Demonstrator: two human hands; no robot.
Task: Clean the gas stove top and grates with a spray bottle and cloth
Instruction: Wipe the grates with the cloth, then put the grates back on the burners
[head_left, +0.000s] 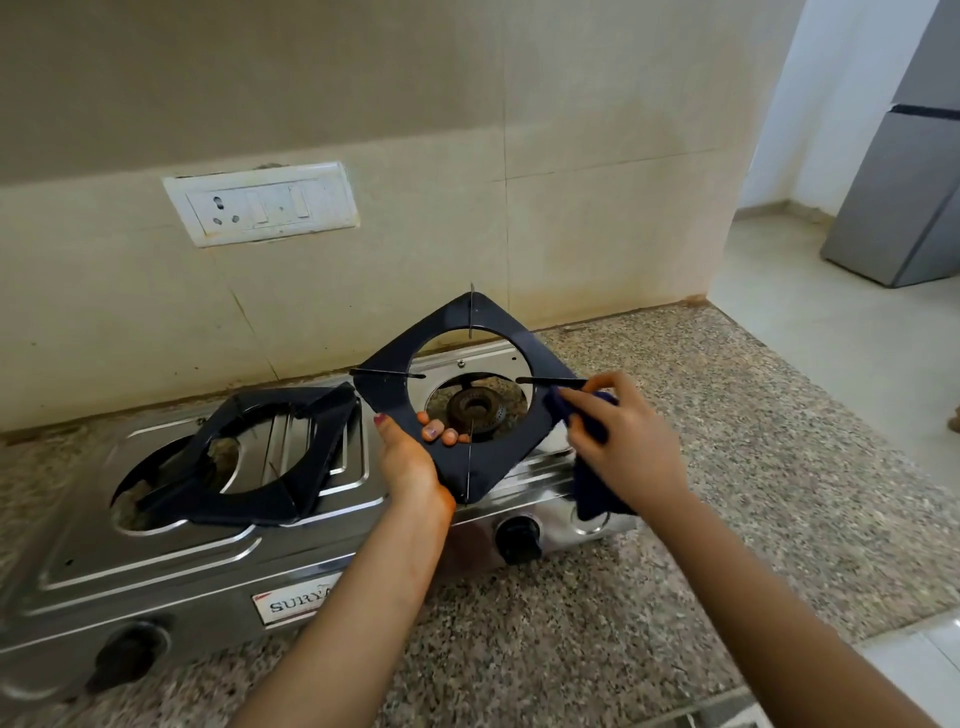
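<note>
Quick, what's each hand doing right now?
Left hand: closed on the lifted grate.
Right hand: closed on the dark blue cloth.

Raised grate (395, 387) blocks access to right burner (475, 413); second grate (270, 457) covers left opening. Countertop (779, 467) to right: open.

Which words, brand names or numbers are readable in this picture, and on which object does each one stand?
"SURYA": on the white nameplate on the front of the steel stove; the left forearm covers whatever follows.
Small line under that word: too small to read.
Knobs, switch plate on the wall, and fridge: no readable text.
</note>
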